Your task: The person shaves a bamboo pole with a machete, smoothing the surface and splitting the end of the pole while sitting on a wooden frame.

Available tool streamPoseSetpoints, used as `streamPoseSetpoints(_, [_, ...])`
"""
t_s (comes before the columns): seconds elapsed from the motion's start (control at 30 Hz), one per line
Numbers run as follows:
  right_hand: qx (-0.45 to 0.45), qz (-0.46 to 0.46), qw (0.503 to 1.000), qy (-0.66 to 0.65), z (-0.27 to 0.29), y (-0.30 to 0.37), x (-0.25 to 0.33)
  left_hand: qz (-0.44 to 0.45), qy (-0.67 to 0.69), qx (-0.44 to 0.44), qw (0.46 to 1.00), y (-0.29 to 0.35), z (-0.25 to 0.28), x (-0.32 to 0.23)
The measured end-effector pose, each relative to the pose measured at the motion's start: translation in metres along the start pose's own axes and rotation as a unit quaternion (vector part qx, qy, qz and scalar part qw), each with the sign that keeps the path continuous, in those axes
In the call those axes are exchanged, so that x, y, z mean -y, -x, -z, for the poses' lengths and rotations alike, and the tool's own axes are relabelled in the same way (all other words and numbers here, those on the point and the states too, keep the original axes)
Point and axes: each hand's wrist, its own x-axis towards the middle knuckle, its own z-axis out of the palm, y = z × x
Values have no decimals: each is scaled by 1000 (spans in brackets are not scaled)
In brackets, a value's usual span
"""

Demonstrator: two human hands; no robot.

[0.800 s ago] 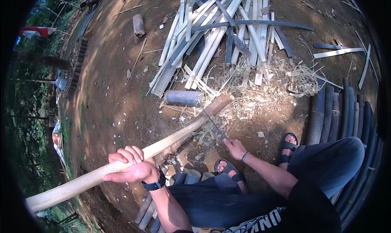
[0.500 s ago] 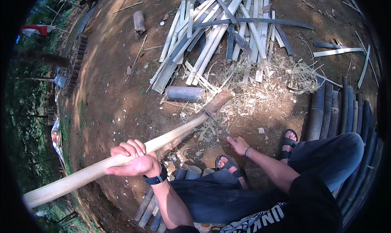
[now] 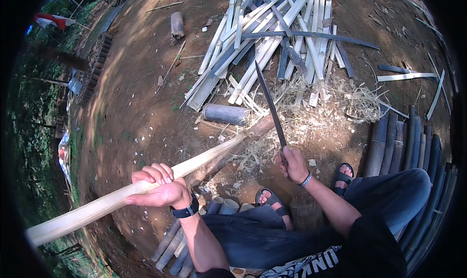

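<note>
Gripping pale bamboo strip (image 3: 206, 157) in left hand (image 3: 168, 191), wrapping fingers over its upper edge and bracing thumb along its lower edge. Running strip's long axis from near left toward far right, laying far tip over log (image 3: 261, 127), apparently touching, short of log's far end. Aligning strip roughly lengthwise with log, angling only slightly off it. Closing right hand (image 3: 294, 167) around handle of knife (image 3: 270, 100), pointing dark blade outward and a little left. Crossing strip's extended line with blade just past strip's far tip, close to square across it in this view, leaving a gap between; not being able to judge blade's height over log. Placing strip's far tip left of right fingers and slightly farther out, so counting right hand as nearer to that tip; holding strip with left hand well back from it, on near-left side of log. Seeing dark bamboo section (image 3: 226, 114) just beside log's far end, on its left; also seeing loose shavings (image 3: 311, 113) on ground (image 3: 131, 112) to right of log's far end.
</note>
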Motion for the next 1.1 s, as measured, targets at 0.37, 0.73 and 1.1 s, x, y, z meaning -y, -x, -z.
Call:
streamPoseSetpoints(0.37, [-27,-129,991,-13,18,-12,-46,83,-129,36,988,-29,-62,27])
streamPoseSetpoints(0.73, [-60,-149,986,33,49,6,-41,81,-136,57,986,-53,-71,42])
streamPoseSetpoints(1.1, [31,-150,983,97,36,11,-90,83,2,98,992,-44,-60,46])
